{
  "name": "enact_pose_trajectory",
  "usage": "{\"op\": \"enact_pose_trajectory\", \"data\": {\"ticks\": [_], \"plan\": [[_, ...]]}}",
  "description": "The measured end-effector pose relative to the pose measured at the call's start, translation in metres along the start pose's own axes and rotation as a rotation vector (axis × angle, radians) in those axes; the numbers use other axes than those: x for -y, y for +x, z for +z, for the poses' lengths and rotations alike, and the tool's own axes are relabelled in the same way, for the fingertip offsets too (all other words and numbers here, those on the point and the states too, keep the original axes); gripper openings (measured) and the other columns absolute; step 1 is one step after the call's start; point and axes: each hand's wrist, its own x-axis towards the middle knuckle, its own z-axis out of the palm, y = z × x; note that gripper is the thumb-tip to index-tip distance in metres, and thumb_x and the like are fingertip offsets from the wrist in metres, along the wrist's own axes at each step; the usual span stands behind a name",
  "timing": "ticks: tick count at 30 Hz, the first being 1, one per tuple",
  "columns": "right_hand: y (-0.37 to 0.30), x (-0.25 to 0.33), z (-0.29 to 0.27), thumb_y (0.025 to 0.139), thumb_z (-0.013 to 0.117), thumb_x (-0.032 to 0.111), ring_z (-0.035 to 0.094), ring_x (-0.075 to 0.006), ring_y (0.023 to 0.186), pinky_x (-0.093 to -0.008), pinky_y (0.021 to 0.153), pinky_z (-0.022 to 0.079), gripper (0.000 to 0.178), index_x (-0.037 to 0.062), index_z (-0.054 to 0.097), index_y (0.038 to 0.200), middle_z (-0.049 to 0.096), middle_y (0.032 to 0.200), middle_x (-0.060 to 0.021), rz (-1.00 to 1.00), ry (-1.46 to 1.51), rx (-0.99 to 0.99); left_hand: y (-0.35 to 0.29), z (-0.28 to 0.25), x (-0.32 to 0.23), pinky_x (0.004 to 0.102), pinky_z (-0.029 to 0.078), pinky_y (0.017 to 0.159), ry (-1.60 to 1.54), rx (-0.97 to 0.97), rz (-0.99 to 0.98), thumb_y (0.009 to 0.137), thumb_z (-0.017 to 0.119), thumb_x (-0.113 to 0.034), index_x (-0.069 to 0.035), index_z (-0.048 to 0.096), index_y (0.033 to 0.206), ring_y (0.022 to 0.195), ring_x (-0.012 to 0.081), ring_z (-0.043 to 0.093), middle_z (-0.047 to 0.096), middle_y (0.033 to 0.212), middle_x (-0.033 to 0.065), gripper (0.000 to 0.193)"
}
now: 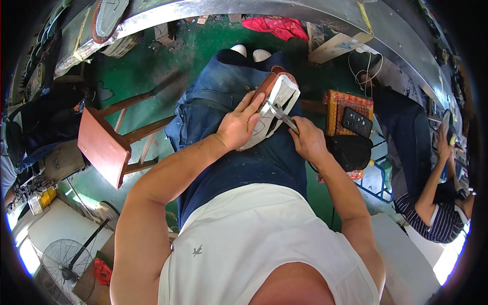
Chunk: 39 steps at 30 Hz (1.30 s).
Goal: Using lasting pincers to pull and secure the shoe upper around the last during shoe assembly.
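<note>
In the middle of the frame, a brown and white shoe piece [278, 91] is lying on the lap, over the blue cloth [201, 104], with its brown tip pointing to the top, and the legs are likely acting like a little table so it is not slipping. The left hand [238, 124] is holding it from the left side. Its pointing and middle fingers are lying close together, pressing along the brown side, and the thumb is resting near the white part, maybe to stop the piece from turning. The right hand [309, 138] is wrapping its fingers around the handles of the metal pliers [284, 118], and the nose of the pliers is touching the white edge near the left fingertips. I cannot tell if the nose is pinching the edge or just resting there. The pliers are coming in on a slant from the right, which seems to be leaving room for the left hand. At the right of the frame, a black phone [357, 122] is sitting on an orange beaded seat [333, 109] with a black bag [349, 152] just below it, perhaps so both are staying within easy reach
</note>
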Motion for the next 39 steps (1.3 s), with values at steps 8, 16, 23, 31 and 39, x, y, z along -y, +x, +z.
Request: {"op": "enact_pose_trajectory", "data": {"ticks": [8, 16, 23, 31, 39], "plan": [[0.014, -0.023, -0.042, 0.098, 0.060, 0.016, 0.064, -0.0451, 0.090, -0.0487, 0.076, 0.050, 0.020, 0.0012, 0.058, 0.111, 0.065, 0.091, -0.0250, 0.186, 0.224, 0.471, 0.013, -0.011, -0.001, 0.0497, 0.058, 0.088, 0.200, 0.285, -0.058, 0.102, 0.049, -0.022, -0.025, 0.031, 0.157, 0.098, 0.0485, 0.067, 0.032, 0.155, 0.0300, 0.057], [0.051, 0.001, -0.023, 0.104, 0.050, 0.033, 0.064, -0.0474, 0.091, -0.0540, 0.079, 0.048, 0.036, -0.0026, 0.055, 0.102, 0.066, 0.092, -0.0280, 0.264, 0.045, 0.258, 0.022, -0.017, -0.011, 0.0475, 0.058, 0.085, 0.304, 0.366, -0.056, 0.103, 0.049, -0.033, -0.029, 0.030, 0.157, 0.093, 0.0472, 0.069, 0.030, 0.155, 0.0343, 0.057], [0.042, 0.004, -0.020, 0.104, 0.050, 0.035, 0.064, -0.0476, 0.092, -0.0545, 0.080, 0.049, 0.036, -0.0011, 0.055, 0.105, 0.066, 0.090, -0.0279, 0.286, 0.087, 0.296, 0.022, -0.043, -0.044, 0.0442, 0.051, 0.100, 0.430, 0.622, -0.176, 0.103, 0.049, -0.038, -0.021, 0.025, 0.160, 0.117, 0.0474, 0.061, 0.031, 0.154, 0.0366, 0.064], [0.019, 0.025, -0.011, 0.104, 0.050, 0.037, 0.063, -0.0469, 0.086, -0.0519, 0.077, 0.049, 0.038, 0.0000, 0.054, 0.095, 0.066, 0.092, -0.0241, 0.148, 0.101, 0.358, -0.033, 0.003, 0.007, 0.0412, 0.047, 0.104, -0.217, 0.077, -0.377, 0.090, 0.070, -0.025, 0.002, 0.027, 0.155, 0.122, 0.0428, 0.061, 0.062, 0.128, 0.0311, 0.082], [-0.016, -0.001, -0.021, 0.107, 0.049, 0.040, 0.062, -0.0126, 0.073, -0.0301, 0.068, 0.050, 0.045, -0.0032, 0.060, 0.114, 0.063, 0.082, -0.0060, 0.497, 0.789, 0.118, 0.006, -0.084, -0.054, 0.0386, 0.051, 0.099, 0.103, 0.314, -0.350, 0.076, 0.080, -0.011, -0.006, 0.031, 0.154, 0.113, 0.0378, 0.067, 0.064, 0.126, 0.0268, 0.091]]}}
